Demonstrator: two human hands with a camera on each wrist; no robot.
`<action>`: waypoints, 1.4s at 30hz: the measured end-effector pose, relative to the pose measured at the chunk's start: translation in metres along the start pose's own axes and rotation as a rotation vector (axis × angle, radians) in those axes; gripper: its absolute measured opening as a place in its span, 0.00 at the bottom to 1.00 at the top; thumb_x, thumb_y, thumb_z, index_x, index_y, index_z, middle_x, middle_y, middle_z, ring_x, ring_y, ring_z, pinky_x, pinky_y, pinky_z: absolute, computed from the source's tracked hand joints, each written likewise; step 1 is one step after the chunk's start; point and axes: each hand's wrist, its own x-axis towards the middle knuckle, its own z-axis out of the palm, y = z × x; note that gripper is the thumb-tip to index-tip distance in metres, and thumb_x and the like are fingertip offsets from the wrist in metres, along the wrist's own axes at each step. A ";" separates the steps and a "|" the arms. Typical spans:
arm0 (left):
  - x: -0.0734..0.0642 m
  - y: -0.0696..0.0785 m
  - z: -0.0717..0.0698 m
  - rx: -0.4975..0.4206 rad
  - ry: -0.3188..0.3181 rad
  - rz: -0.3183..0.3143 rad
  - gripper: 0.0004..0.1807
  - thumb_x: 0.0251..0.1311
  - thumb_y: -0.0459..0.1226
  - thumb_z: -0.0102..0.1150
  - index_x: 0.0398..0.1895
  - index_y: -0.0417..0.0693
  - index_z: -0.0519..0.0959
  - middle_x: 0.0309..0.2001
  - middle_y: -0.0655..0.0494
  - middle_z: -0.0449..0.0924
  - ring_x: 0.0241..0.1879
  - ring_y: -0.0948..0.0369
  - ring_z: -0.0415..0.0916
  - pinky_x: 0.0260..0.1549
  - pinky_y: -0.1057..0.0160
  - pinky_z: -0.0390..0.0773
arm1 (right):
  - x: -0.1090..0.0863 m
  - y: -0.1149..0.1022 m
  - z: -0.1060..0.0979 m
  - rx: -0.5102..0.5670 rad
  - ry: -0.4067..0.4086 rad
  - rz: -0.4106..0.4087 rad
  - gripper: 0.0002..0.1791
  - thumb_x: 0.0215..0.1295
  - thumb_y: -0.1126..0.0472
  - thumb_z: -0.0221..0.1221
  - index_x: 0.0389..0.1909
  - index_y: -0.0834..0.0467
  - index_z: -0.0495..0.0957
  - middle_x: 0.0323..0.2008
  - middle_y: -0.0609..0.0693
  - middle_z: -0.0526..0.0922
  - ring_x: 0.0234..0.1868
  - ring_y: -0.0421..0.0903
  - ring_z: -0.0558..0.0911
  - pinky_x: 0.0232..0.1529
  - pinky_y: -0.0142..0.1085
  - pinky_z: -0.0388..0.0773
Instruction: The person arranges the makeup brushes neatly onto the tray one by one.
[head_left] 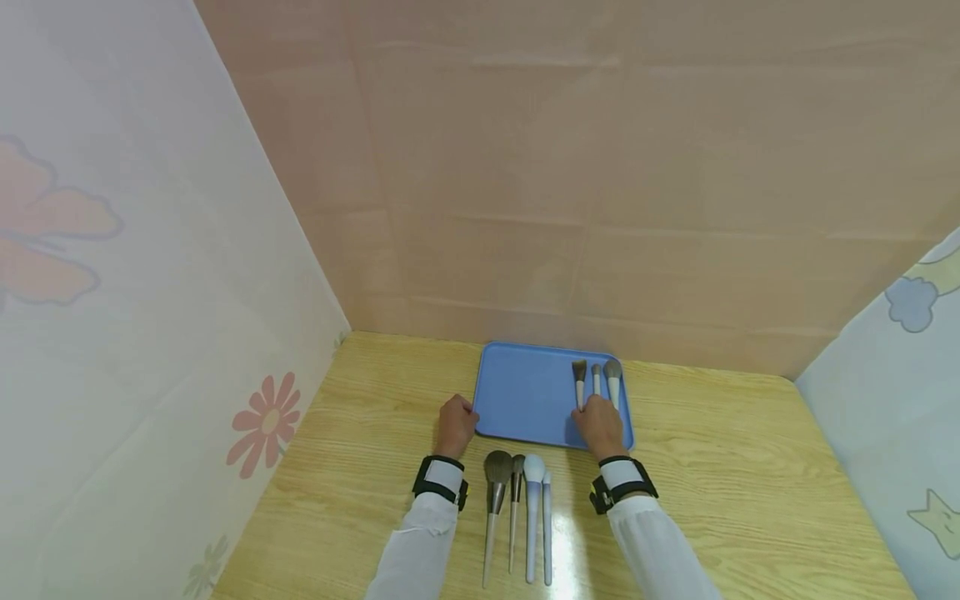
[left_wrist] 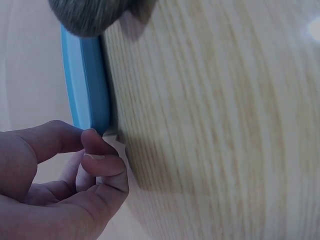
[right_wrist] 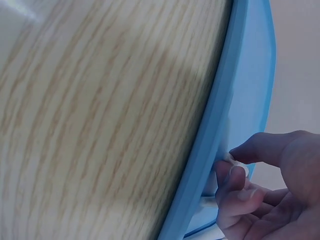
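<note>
A blue tray (head_left: 525, 396) lies on the table toward the back wall. My left hand (head_left: 455, 425) is at its front left corner, where the thumb and bent fingers (left_wrist: 105, 165) pinch the rim. My right hand (head_left: 602, 427) is over the tray's right part. Its thumb and forefinger pinch the pale handle end of a makeup brush (head_left: 580, 382) with a flat dark head. To the right of that brush, a small makeup brush (head_left: 597, 379) and a fuller, rounded one (head_left: 613, 379) lie in the tray, their lower handles partly hidden by the hand.
On the wooden table (head_left: 375, 517) between my forearms lie a large dark-haired brush (head_left: 496, 492), a slimmer dark one (head_left: 515, 500), a white-headed brush (head_left: 533, 508) and a thin pale one (head_left: 547, 525). A brown-covered wall (head_left: 525, 275) stands behind the tray.
</note>
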 end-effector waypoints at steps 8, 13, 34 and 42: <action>-0.002 0.001 -0.001 0.005 -0.001 -0.003 0.03 0.55 0.23 0.62 0.33 0.32 0.78 0.30 0.43 0.79 0.29 0.54 0.76 0.30 0.56 0.78 | -0.002 -0.002 0.001 -0.011 0.001 -0.011 0.18 0.61 0.63 0.62 0.14 0.58 0.67 0.13 0.50 0.71 0.16 0.45 0.69 0.15 0.36 0.62; -0.001 -0.001 0.000 0.014 0.016 0.020 0.03 0.54 0.23 0.62 0.31 0.32 0.79 0.29 0.43 0.80 0.29 0.53 0.76 0.29 0.56 0.78 | -0.002 -0.004 0.000 -0.019 0.001 -0.017 0.16 0.61 0.63 0.62 0.17 0.61 0.70 0.14 0.53 0.74 0.17 0.46 0.71 0.16 0.36 0.64; -0.004 0.002 -0.003 -0.012 -0.005 0.006 0.03 0.56 0.24 0.61 0.33 0.31 0.78 0.29 0.43 0.79 0.29 0.55 0.75 0.29 0.57 0.77 | -0.004 -0.006 -0.001 -0.076 0.003 -0.016 0.11 0.60 0.64 0.63 0.25 0.67 0.75 0.19 0.58 0.79 0.19 0.49 0.76 0.17 0.40 0.70; -0.004 0.001 -0.002 -0.007 -0.001 0.008 0.03 0.55 0.23 0.61 0.33 0.31 0.78 0.30 0.43 0.79 0.30 0.53 0.76 0.31 0.55 0.79 | -0.003 -0.005 -0.001 -0.077 -0.013 -0.025 0.11 0.62 0.63 0.62 0.26 0.67 0.74 0.20 0.58 0.79 0.20 0.49 0.77 0.18 0.41 0.70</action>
